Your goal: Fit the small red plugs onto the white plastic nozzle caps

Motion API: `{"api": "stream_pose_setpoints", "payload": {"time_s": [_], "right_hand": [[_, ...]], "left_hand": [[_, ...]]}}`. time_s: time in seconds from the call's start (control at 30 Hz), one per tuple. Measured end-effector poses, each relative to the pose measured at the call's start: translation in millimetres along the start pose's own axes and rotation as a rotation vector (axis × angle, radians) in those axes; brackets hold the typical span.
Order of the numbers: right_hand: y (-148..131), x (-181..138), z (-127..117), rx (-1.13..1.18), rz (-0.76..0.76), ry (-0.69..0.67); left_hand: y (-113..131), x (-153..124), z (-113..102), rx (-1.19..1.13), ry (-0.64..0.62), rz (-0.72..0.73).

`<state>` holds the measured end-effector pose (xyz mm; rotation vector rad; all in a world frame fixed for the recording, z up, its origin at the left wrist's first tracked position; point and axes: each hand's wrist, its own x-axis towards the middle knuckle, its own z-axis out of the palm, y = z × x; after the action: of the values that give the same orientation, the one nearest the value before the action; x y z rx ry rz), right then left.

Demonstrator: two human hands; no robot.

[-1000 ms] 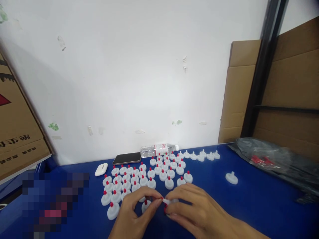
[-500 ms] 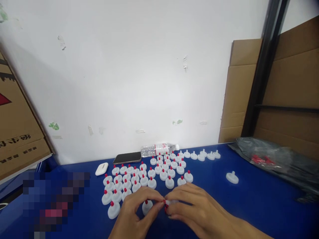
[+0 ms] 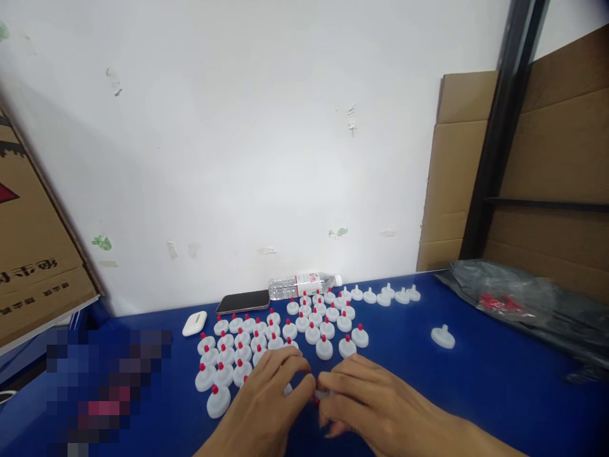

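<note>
Low in the middle of the head view, my two hands nearly meet over the blue table. My right hand (image 3: 364, 400) is closed round a white plastic nozzle cap (image 3: 325, 394), mostly covered by the fingers, with a bit of red showing beside it. Opposite, my left hand (image 3: 269, 397) has thumb and forefinger pinched; whatever lies between them is hidden. A white cap with a red tip (image 3: 219, 401) stands left of my left hand, in front of several rows of the same kind. Part of another white cap (image 3: 288, 388) shows behind the left hand's fingers.
Several white caps without red tips (image 3: 384, 298) stand along the back, and a single one (image 3: 443, 337) lies at the right. A water bottle (image 3: 304, 286), a phone (image 3: 243, 302) and a white case (image 3: 195, 324) are near the wall. A plastic bag of red pieces (image 3: 507, 304) lies far right.
My left hand has turned and moved slightly up, so its knuckles now cover more caps. The small red piece seen at its fingertips is now hidden. My right hand stays nearly in place.
</note>
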<state>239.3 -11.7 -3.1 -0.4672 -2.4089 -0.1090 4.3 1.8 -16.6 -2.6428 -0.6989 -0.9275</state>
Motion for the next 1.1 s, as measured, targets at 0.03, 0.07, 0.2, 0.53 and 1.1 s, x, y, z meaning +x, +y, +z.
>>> {"api": "stream_pose_setpoints", "payload": {"time_s": [0.03,0.07,0.2,0.53,1.1], "right_hand": [[-0.5,0.2,1.1,-0.004,-0.009,0.002],[-0.7,0.3,2.1,-0.002,-0.012,0.003],[1.9,0.3,3.1,0.015,-0.004,0.015],[19.8,-9.9,-10.2,-0.038,0.165,-0.084],[25.8,-8.8,-20.2,0.027,0.304,-0.233]], "left_hand": [[-0.3,-1.1,0.8,-0.040,-0.011,-0.006],[-0.2,-1.8,1.2,-0.075,-0.024,-0.016],[3.3,0.7,-1.4,-0.090,-0.069,-0.064],[0.3,2.7,-18.1,-0.032,-0.150,-0.185],[-4.9,-6.1,-4.6,0.158,-0.272,-0.101]]}}
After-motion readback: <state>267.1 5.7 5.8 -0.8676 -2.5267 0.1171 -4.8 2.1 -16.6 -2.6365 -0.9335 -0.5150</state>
